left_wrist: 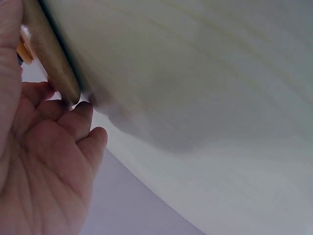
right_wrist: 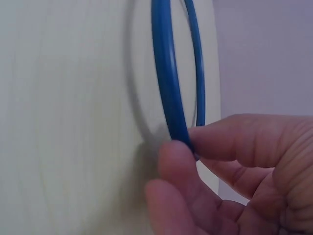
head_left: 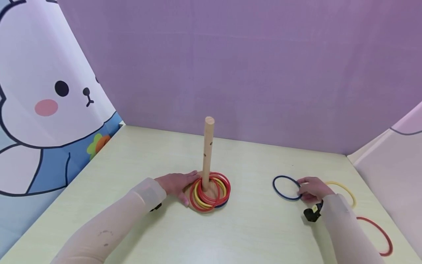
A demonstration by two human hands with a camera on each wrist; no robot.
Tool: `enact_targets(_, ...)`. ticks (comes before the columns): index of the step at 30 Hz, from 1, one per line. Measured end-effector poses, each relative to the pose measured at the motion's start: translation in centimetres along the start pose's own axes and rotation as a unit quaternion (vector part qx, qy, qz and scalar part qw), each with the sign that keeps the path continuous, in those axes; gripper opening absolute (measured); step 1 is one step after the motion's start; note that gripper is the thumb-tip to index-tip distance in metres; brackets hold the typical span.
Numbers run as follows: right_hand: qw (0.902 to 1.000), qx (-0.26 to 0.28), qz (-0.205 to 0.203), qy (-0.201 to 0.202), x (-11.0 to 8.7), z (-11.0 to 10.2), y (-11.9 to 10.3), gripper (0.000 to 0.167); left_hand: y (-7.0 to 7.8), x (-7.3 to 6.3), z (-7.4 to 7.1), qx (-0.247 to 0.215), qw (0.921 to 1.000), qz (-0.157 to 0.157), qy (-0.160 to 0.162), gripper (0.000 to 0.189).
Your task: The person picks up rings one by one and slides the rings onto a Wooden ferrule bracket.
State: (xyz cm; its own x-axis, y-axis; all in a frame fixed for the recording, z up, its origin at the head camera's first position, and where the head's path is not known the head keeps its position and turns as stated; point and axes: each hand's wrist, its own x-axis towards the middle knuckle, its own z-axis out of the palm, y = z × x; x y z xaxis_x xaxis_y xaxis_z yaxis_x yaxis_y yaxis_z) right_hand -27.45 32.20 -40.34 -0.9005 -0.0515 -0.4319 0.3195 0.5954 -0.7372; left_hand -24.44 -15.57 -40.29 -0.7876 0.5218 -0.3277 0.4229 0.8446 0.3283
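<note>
My left hand (head_left: pixel 176 184) holds the left edge of a round wooden base (left_wrist: pixel 54 58), thumb and fingers spread around its rim. From the base rises an upright wooden post (head_left: pixel 207 154). Several rings lie around its foot: red rings (head_left: pixel 229 187), yellow ones and a blue one partly hidden underneath. Over at the right, my right hand (head_left: pixel 313 189) pinches a blue ring (right_wrist: pixel 166 73) between thumb and fingers. In the right wrist view this ring is tilted just off the table, its shadow beside it.
Beyond my right hand lies a yellow ring (head_left: pixel 354 198), partly covered by the hand. A red ring (head_left: pixel 385 234) lies nearer, beside my right forearm. A purple cloth wall (head_left: pixel 247 73) stands behind the pale table (head_left: pixel 250 231), with printed cloth at the left.
</note>
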Motion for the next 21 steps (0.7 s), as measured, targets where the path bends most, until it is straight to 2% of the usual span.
enact_targets(9, 0.9990, 0.016, -0.028, -0.030, -0.5, 1.3, -1.6, 0.059, 0.0, -0.1, 0.0, 0.002, 1.0000, 0.006, 0.003, 0.102)
enact_targets(21, 0.9975, 0.001, -0.057, -0.040, -2.1, 2.6, -5.1, 0.055, -0.2, 0.0, 0.1, 0.002, 0.9999, 0.009, 0.009, 0.104)
